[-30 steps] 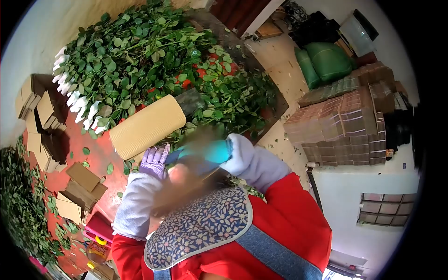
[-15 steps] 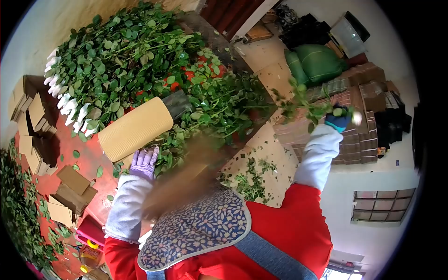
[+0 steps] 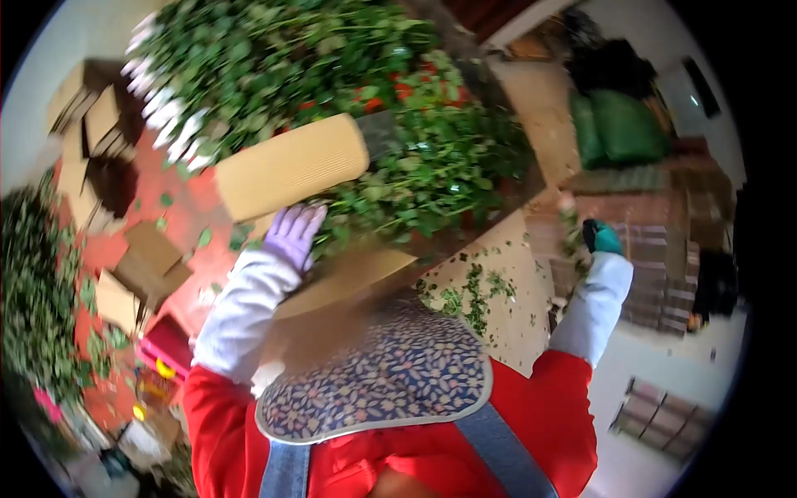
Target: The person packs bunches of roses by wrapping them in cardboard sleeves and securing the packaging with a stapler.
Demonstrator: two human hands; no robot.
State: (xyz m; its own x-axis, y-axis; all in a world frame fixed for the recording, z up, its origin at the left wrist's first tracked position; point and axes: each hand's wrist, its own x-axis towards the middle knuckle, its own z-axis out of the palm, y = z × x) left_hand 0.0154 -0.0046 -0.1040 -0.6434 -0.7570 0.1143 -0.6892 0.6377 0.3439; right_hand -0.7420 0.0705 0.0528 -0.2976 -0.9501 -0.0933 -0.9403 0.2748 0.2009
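Observation:
My left hand (image 3: 292, 235), in a purple glove, lies with its fingers stretched out beside a tan corrugated cardboard roll (image 3: 290, 168) and leafy stems. Out to the right, my right hand (image 3: 603, 238), in a dark and teal glove, is closed around a leafy rose stem (image 3: 573, 236). The stem is smeared by motion, and a pale pinkish head shows at its upper end. Ahead of me a big heap of green rose stems (image 3: 274, 66) covers the red table, with white-wrapped heads (image 3: 170, 116) along its left side.
Folded cardboard pieces (image 3: 154, 270) sit on the red table (image 3: 187, 195) at left, near more greenery (image 3: 37, 282). A brown blurred shape (image 3: 332, 307) is close before my apron. Fallen leaves (image 3: 477, 299) litter the floor. Stacked cardboard (image 3: 647, 249) and a green sack (image 3: 623, 129) stand at right.
My right hand has swung with the rose stem, whose head now points up and left instead of right. The view has shifted. My left hand still lies by the cardboard roll.

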